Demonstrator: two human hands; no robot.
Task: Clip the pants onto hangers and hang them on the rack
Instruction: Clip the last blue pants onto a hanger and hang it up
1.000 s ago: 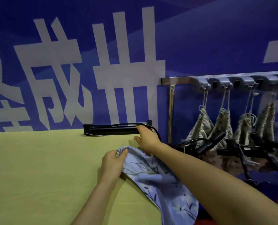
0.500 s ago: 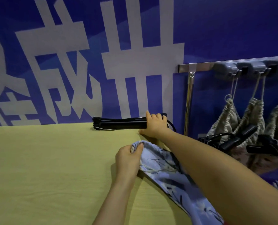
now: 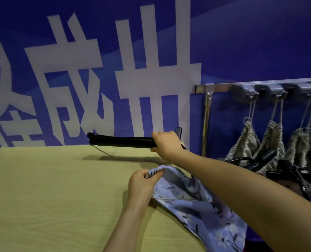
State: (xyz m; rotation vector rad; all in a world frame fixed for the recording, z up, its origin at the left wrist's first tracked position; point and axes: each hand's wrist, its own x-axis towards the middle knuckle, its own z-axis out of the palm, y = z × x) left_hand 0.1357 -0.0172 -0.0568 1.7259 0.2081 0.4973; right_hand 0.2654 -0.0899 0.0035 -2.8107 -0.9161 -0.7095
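The right hand has its fingers closed around the right end of a black bundle of hangers, lifted clear of the tabletop at its far edge, toward 12 o'clock. The left hand pinches the gathered waistband of the blue floral pants, which drape off the tabletop toward 4 o'clock. The rack is at 2 o'clock.

Blue wall with large white characters behind a yellowish table

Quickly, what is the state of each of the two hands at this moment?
Left hand: closed, pinching the gathered waistband of the light blue floral pants.
Right hand: closed around the black plastic clip hanger.
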